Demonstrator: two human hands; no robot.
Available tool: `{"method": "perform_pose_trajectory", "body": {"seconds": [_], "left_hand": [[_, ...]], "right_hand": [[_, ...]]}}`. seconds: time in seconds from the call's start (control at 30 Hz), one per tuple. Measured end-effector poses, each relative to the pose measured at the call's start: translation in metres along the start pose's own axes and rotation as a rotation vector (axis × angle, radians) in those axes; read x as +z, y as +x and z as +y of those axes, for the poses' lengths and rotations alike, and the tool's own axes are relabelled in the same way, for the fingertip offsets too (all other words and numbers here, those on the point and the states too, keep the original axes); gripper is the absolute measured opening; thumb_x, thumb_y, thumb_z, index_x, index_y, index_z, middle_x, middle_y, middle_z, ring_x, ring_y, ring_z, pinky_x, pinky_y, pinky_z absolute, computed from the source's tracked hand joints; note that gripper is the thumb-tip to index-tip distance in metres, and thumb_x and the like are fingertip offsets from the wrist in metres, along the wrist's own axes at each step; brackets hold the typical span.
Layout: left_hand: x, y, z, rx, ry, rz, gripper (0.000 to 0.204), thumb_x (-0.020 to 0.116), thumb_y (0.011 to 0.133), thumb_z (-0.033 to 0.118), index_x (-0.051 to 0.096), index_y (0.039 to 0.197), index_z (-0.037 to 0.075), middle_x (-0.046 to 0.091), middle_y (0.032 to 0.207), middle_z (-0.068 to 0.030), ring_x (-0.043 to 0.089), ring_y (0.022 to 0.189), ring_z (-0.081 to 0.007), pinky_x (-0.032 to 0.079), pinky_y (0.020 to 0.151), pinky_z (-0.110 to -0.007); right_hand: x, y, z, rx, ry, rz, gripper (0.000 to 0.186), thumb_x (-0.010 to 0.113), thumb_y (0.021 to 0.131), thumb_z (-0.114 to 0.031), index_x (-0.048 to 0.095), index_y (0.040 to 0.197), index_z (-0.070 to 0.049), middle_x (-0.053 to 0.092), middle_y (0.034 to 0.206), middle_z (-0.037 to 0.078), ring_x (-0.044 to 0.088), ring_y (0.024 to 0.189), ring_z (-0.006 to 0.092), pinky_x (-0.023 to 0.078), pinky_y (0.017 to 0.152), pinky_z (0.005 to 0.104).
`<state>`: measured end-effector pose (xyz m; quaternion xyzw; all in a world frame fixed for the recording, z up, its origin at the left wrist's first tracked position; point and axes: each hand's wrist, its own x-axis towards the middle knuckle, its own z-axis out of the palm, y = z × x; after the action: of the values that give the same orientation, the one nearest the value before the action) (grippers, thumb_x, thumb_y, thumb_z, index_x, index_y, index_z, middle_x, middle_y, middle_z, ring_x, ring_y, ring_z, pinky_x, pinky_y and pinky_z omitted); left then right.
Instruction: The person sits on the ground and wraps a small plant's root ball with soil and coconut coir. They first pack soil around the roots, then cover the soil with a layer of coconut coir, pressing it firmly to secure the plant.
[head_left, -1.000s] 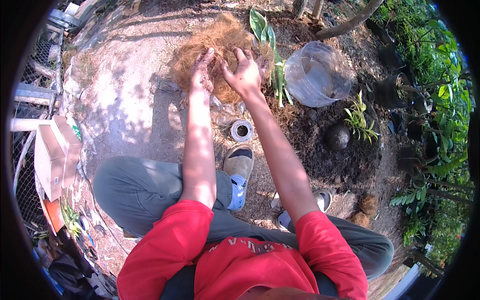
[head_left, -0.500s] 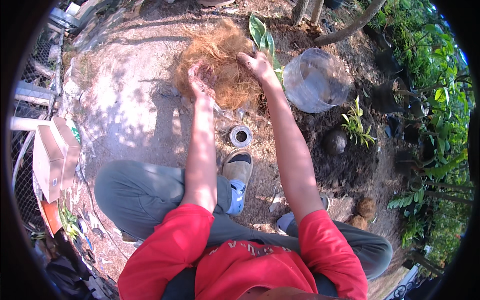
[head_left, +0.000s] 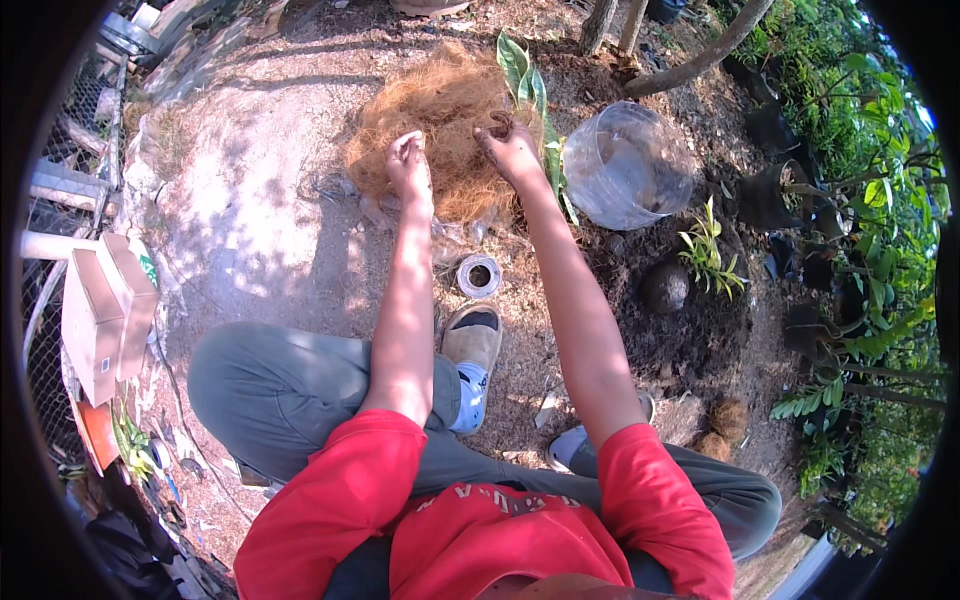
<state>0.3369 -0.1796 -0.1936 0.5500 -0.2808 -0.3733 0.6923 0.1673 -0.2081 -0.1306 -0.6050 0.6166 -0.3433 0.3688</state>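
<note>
A stringy orange-brown fibre heap lies beneath the left hand, grip unclear, and right hand, fingers parted, beside long green leaves.

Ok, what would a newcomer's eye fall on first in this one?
Probably the bright red shirt filling the bottom of the view. Next, the tangled heap of orange-brown fiber at upper middle, with the left hand and right hand at it. To its right sits a clear tub.
</note>
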Motion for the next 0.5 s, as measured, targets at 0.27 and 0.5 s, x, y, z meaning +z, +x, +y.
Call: {"method": "perform_pose_trajectory", "body": {"seconds": [0.27, 0.5], "left_hand": [[0.008, -0.027, 0.017, 0.067, 1.187, 0.106, 0.085, 0.073, 0.080, 0.033, 0.022, 0.148, 0.027, 0.003, 0.154, -0.0261, 0.010, 0.139, -0.0534, 0.017, 0.109, -0.066], [-0.010, -0.030, 0.024, -0.176, 1.241, 0.037, 0.101, 0.075, 0.080, 0.041, 0.006, 0.153, 0.033, 0.027, 0.152, -0.0229, 0.021, 0.142, -0.0422, 0.020, 0.113, -0.062]], "right_hand": [[0.018, -0.055, -0.007, 0.103, -0.499, -0.125, 0.085, 0.071, 0.080, -0.038, 0.028, 0.148, -0.010, 0.031, 0.145, 0.035, 0.053, 0.121, 0.0403, 0.045, 0.100, 0.0432], [0.024, -0.065, 0.022, 0.157, -0.549, 0.468, 0.104, 0.077, 0.077, -0.039, 0.013, 0.143, 0.010, 0.045, 0.134, 0.035, 0.051, 0.122, 0.0408, 0.041, 0.105, 0.0402]]}}
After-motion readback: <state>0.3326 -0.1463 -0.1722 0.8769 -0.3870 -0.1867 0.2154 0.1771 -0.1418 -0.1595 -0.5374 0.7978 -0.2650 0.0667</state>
